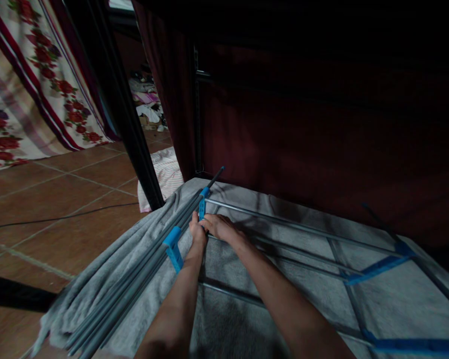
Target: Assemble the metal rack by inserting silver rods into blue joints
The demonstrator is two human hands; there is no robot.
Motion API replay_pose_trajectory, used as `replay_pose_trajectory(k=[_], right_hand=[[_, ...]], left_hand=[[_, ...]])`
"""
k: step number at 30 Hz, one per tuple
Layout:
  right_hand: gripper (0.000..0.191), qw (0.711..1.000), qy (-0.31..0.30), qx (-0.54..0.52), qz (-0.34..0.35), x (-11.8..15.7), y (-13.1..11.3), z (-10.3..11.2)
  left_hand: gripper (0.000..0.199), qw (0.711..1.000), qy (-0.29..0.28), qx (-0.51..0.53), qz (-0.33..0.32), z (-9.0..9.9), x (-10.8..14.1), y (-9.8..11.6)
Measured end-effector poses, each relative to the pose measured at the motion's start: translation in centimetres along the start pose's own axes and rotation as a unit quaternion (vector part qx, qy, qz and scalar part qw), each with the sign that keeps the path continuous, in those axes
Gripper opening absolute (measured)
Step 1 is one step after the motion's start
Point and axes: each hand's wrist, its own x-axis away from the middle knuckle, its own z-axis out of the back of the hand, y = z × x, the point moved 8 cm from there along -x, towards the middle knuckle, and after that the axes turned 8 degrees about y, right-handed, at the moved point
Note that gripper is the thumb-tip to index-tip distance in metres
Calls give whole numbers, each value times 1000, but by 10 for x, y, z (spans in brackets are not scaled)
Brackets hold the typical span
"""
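A blue plastic bracket point(202, 207) sits on a grey metal upright at the far left of a partly assembled rack lying on its side. My left hand point(197, 231) is closed around the lower part of this bracket. Pressed close beside it, my right hand point(221, 227) has its fingers closed at the end of a metal tube point(303, 256), where it meets the bracket; the fingers hide the joint. An upper tube point(284, 221) runs from the bracket to a blue bracket point(377, 267) on the right. Nearer me is another blue bracket point(174, 249), beside my left forearm.
Several loose grey tubes point(108, 311) lie along the left edge of the grey fleece blanket point(239, 324). A black metal post point(129, 129) rises at the left, and a dark red curtain point(284, 144) hangs behind. A black cable point(63, 218) crosses the tiled floor point(75, 187).
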Motion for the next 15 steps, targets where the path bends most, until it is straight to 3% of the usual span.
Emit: replay_pose_trajectory(k=[9,15], right_hand=[[42,996,53,69,-32,6,-9,1],[42,996,40,81,-25,5,-8,3]], left_hand=[[49,1000,0,-17,-9,-1,0,3],[52,999,-1,-30,-15,0,-1,6]])
